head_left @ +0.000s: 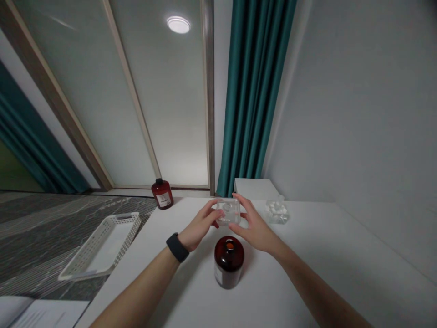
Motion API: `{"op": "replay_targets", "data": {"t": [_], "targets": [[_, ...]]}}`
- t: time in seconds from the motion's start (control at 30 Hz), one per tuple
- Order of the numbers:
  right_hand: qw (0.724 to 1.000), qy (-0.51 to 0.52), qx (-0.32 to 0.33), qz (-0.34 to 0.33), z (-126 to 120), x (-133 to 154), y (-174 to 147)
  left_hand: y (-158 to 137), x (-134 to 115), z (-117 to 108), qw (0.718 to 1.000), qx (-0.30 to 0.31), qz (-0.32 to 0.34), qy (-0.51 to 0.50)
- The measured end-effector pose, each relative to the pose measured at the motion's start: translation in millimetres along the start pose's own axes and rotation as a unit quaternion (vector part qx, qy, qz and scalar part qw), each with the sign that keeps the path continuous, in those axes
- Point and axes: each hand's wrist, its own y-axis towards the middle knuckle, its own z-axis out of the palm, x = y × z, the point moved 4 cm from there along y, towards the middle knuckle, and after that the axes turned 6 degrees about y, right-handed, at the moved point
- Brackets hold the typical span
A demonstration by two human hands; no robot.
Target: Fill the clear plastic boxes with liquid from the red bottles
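Note:
Between both hands is a small clear plastic container [228, 210], held above the white table [273, 282]. My left hand [201, 224], with a dark band at the wrist, grips its left side. My right hand [253, 226] has thumb and fingers closed around its right side. What is inside the container is too blurred to tell. Just below the hands a dark red-brown bottle [229, 262] stands upright on the table, without a cap, its neck opening showing orange inside. Part of its pale label shows low on the left.
A second red-brown bottle [162, 194] with a black cap stands at the table's far left corner. A crumpled clear plastic piece [277, 212] lies to the right, near a white box [256, 187]. A white perforated basket [118, 243] and an open book [48, 313] are at the left.

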Motion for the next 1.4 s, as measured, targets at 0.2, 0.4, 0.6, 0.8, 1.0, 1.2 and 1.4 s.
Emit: {"op": "replay_targets", "data": {"t": [0.2,0.4,0.6,0.8,1.0,1.2,1.4], "targets": [[0.984,0.122,-0.003,0.133,-3,-3,-5,-2,1,-6,1.000,0.016,0.020,-0.007],[0.973,0.177,-0.037,0.140,4,-2,-7,-9,-5,-2,0.999,0.033,0.021,0.014],[0.969,0.195,-0.060,0.138,9,-3,-16,-20,-8,-1,0.997,0.066,0.034,0.006],[0.971,0.196,-0.057,0.122,10,-6,-22,-23,-2,-3,0.995,0.058,0.066,0.049],[0.978,0.178,-0.069,0.078,11,-7,-29,-28,-5,-1,0.990,0.055,0.112,0.063],[0.982,0.169,-0.060,0.064,11,-10,-34,-33,-2,-2,0.985,0.048,0.130,0.100],[0.981,0.172,-0.063,0.060,9,-10,-36,-33,0,-1,0.982,0.039,0.146,0.113]]}}
